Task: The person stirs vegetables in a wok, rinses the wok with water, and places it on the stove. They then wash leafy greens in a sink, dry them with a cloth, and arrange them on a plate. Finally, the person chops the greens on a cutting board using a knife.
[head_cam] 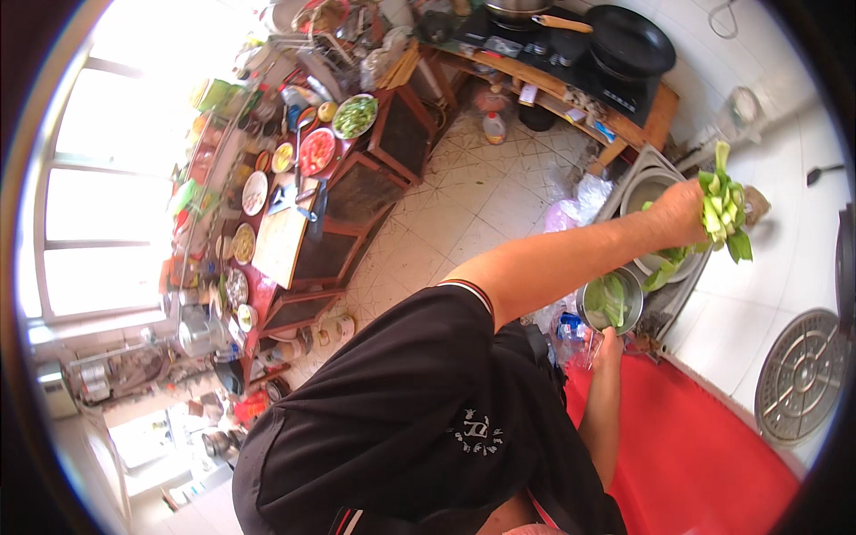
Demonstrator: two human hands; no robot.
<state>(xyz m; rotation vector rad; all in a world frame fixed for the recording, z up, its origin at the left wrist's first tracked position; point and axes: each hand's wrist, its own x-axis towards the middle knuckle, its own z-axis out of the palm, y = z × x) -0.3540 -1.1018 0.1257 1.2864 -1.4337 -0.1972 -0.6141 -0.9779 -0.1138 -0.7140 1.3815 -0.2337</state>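
Note:
My left hand (679, 210) grips a bunch of leafy greens (721, 204) with pale cut stems, held up over the sink area. Under that arm, a round metal basin (632, 194) sits in the sink, largely covered by my forearm, with loose green leaves (662, 274) around its near side. My right hand (606, 346) holds a small metal pot (637, 314) at its near side, and broad green leaves (605, 301) lie inside it. How the fingers wrap the pot's rim or handle is partly hidden.
A red-covered surface (689, 428) lies beside my right arm. Plastic bags (592, 197) hang or lie by the sink. A black frying pan (628, 43) rests on the stove. Across the tiled floor (414, 221), a counter holds a cutting board (284, 241) and several plates of cut food.

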